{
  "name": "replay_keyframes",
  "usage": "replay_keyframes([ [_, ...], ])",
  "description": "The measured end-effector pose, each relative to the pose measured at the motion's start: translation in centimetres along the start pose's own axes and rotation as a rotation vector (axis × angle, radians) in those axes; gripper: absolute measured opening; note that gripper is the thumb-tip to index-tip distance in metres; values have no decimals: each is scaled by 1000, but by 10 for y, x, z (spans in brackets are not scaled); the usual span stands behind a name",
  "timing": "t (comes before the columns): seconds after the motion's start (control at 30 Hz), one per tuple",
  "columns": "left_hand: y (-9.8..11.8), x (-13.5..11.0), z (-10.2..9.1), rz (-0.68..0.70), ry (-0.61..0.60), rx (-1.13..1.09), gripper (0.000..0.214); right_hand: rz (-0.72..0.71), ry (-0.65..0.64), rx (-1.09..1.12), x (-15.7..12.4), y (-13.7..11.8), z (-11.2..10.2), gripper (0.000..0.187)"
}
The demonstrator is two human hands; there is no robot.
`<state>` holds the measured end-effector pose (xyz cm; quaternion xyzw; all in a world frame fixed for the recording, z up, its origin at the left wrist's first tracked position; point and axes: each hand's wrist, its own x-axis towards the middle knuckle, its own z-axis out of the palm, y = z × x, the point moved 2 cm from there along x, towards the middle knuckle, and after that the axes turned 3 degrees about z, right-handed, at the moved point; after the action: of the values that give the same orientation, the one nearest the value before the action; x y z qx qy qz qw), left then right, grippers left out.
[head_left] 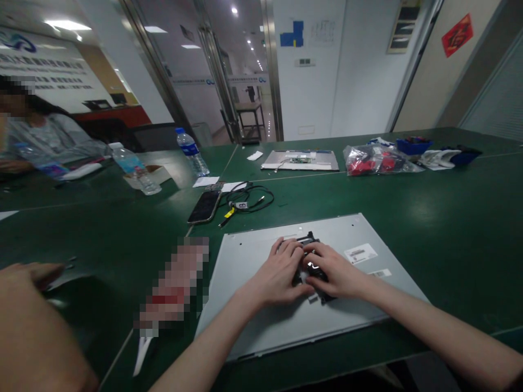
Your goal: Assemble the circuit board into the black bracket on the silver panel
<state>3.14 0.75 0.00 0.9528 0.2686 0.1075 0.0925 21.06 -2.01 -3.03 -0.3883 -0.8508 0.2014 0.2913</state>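
Note:
A large flat silver-grey metal panel [253, 326] with white labels lies in front of me. Near its middle is a black part [316, 270] with a shiny surface and a bracket-like frame, largely covered by my fingers; its exact kind cannot be made out. My left hand [280, 272] curls over the left side of this part, palm down. From the right, my right hand [337, 269] grips its other side, thumb and fingers bent around it. The two hands almost touch at the fingertips.
A phone [205, 206] and a coiled black cable [261, 204] lie beyond the panel. Further back are a second panel [300, 160], a plastic bag with red items [378, 160] and bottles [192, 152]. Another person's arm [36, 326] reaches in at left, beside a blurred-out item [174, 286].

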Motion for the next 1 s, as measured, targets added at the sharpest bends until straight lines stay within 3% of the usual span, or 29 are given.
replay_keyframes([
  [0.47,-3,0,3,-16,-6,30,55,-74,-5,-23,0,3,-4,26],
  [0.67,-4,1,3,-21,0,11,51,-83,37,-28,2,2,-6,16],
  [1.0,-3,1,1,-9,-6,-15,46,-47,29,0,1,3,-4,37],
])
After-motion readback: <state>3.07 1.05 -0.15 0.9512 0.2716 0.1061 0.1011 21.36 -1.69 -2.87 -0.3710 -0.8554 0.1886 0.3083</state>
